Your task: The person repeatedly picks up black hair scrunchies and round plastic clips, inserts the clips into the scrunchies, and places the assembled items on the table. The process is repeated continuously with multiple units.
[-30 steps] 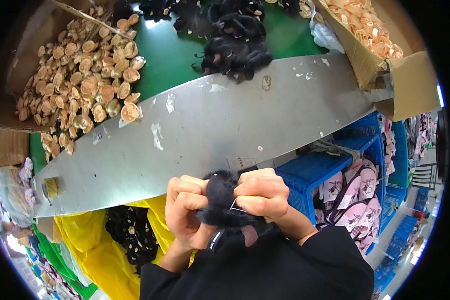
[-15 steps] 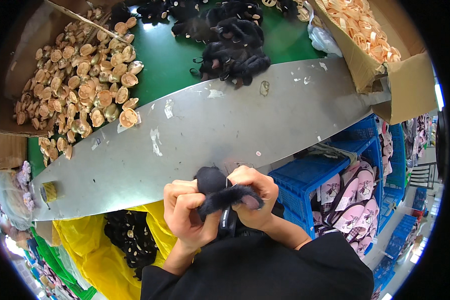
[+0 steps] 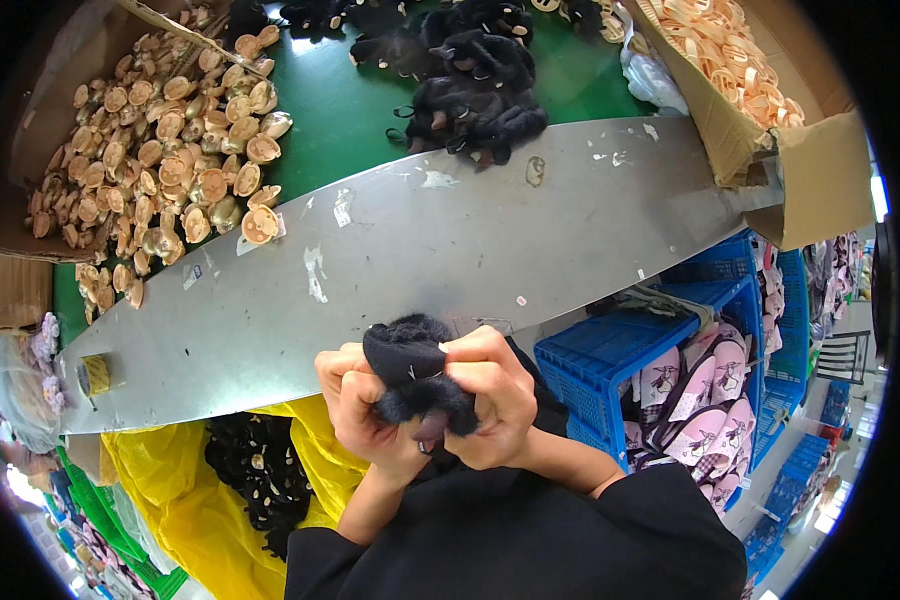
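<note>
My left hand (image 3: 360, 412) and my right hand (image 3: 494, 396) both grip a small black plush piece (image 3: 402, 352) near my chest, above the table's front edge. It has a smooth fabric panel on top and a fuzzy band folded between my hands. A dull pink ear-like patch (image 3: 431, 426) shows at the lower edge of the fuzz. Fingers on both sides are curled tightly into the fabric, the right thumb and fingertips close to the panel's edge. What lies under my fingers is hidden.
A metal-edged green table (image 3: 440, 240) holds a black plush pile (image 3: 475, 95). Round gold-and-tan plastic shells (image 3: 170, 170) spill from a box at left; a carton (image 3: 820, 180) of peach plastic pieces stands at right. Nearby are a yellow sack (image 3: 180, 480), tape roll (image 3: 94, 375) and blue crate (image 3: 585, 375) with pink slippers.
The plush piece has been turned and bunched: its smooth panel faces up more, and the pink patch has moved left from beside the right hand to between both hands. The hands have shifted slightly left.
</note>
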Motion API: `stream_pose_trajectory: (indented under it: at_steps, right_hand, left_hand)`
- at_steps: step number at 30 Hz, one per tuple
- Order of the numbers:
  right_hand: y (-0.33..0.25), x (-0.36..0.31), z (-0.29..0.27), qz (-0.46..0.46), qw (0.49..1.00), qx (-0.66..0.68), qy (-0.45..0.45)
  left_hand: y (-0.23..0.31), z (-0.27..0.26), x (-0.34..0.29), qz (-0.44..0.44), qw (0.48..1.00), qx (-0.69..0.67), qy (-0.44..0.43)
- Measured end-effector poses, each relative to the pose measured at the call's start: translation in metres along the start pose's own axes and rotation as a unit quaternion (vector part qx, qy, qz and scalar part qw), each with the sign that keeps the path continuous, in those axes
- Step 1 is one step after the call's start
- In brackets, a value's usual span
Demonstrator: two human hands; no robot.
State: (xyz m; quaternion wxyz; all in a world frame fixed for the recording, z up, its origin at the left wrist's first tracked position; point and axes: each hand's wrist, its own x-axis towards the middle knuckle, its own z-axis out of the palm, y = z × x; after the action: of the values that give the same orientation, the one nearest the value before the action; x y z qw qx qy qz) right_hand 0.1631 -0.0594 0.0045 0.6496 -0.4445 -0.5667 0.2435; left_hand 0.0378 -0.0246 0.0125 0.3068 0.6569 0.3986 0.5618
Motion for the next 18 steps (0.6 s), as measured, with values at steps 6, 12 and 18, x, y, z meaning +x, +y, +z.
stream_pose_trajectory:
  at_steps: [6, 12, 18]
  right_hand:
    - [-0.007, 0.003, 0.003, -0.042, 0.993, -0.101, -0.036]
    - [0.017, 0.005, -0.009, -0.081, 0.985, -0.155, -0.01]
    - [0.016, 0.024, -0.028, -0.173, 0.949, -0.256, -0.071]
  left_hand:
    - [-0.008, 0.006, -0.01, -0.096, 0.991, -0.032, 0.085]
    - [0.002, -0.008, 0.012, -0.207, 0.953, -0.213, -0.062]
    - [0.004, -0.014, 0.019, -0.314, 0.904, -0.239, -0.166]
